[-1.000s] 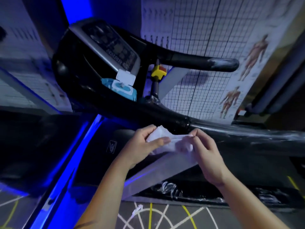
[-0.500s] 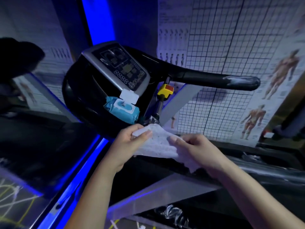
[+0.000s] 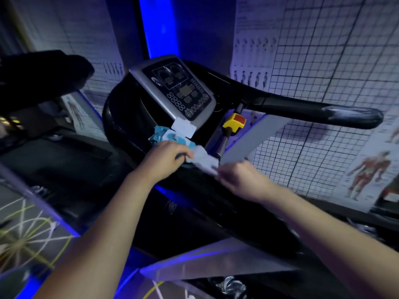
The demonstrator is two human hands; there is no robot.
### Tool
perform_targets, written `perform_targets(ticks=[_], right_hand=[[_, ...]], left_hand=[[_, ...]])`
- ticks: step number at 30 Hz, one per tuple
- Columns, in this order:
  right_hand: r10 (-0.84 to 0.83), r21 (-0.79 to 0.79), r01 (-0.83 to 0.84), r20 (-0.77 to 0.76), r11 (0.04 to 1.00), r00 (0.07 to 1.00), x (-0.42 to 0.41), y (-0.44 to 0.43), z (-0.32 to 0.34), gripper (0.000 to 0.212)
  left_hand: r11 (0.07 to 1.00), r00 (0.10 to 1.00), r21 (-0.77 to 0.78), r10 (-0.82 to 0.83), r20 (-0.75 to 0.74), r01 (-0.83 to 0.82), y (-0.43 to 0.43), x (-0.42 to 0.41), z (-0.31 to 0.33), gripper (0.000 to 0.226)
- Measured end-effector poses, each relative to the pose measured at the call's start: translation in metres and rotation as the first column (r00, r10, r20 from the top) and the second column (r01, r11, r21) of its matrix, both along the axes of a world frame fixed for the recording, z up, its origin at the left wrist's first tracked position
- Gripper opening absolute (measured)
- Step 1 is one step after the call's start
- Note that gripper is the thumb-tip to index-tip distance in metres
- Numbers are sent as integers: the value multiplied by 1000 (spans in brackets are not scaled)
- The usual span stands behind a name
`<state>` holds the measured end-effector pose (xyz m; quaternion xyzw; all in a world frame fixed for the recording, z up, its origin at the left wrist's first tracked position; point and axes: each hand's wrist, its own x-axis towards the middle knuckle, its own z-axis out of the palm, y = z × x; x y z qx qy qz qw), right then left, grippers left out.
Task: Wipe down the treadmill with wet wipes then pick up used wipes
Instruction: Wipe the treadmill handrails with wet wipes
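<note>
— What's the person got there, in the middle of the frame?

— A white wet wipe [image 3: 204, 161], pulled out between both hands. The left hand [image 3: 166, 157] has its fingers curled over the wipe's left end. The right hand [image 3: 240, 179] pinches the other end, though it's blurred, so I can't make out each finger.

— Where is it on the treadmill [image 3: 216, 223]?

— Just in front of the console's lower edge, right below the blue wipes pack [image 3: 167, 135]. The pack lies in the tray with its white lid flipped up against the console panel [image 3: 179, 91].

— Is the wipe touching the pack?

— The left hand overlaps the pack. Whether the wipe itself touches it, I can't tell.

— Anything else around?

— A yellow safety key [image 3: 234, 123] with a red top, just right of the pack. A black handrail [image 3: 323, 111] runs toward the right edge. There's a blue light strip [image 3: 159, 29] at top centre, and a muscle chart [image 3: 367, 173] at the lower right on the gridded wall.
</note>
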<state>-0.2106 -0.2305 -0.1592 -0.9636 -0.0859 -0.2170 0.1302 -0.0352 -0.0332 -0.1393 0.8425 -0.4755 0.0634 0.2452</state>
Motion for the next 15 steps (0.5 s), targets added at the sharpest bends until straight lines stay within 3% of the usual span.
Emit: perform_targets(ticks=[2, 6, 8, 10, 12, 15], right_hand=[[33, 88, -16, -190, 996, 981, -6, -1, -7, 31], [58, 329, 41, -285, 944, 957, -6, -10, 26, 29], [46, 317, 27, -222, 948, 974, 5, -13, 35, 29], [76, 233, -28, -200, 972, 977, 20, -10, 28, 28], [171, 213, -107, -309, 971, 935, 36, -4, 8, 39], [245, 262, -130, -473, 956, 846, 46, 7, -15, 55]], left_hand=[[998, 999, 69, -11, -30, 13, 7, 0, -10, 39], [972, 995, -213, 96, -8, -96, 10, -1, 1, 34], [948, 986, -290, 155, 68, -129, 5, 6, 7, 26], [957, 975, -236, 195, 103, -167, 0, 14, 6, 20], [962, 950, -137, 259, 173, -237, -1, 19, -3, 29], [944, 916, -184, 315, 247, -274, -1, 18, -16, 40]])
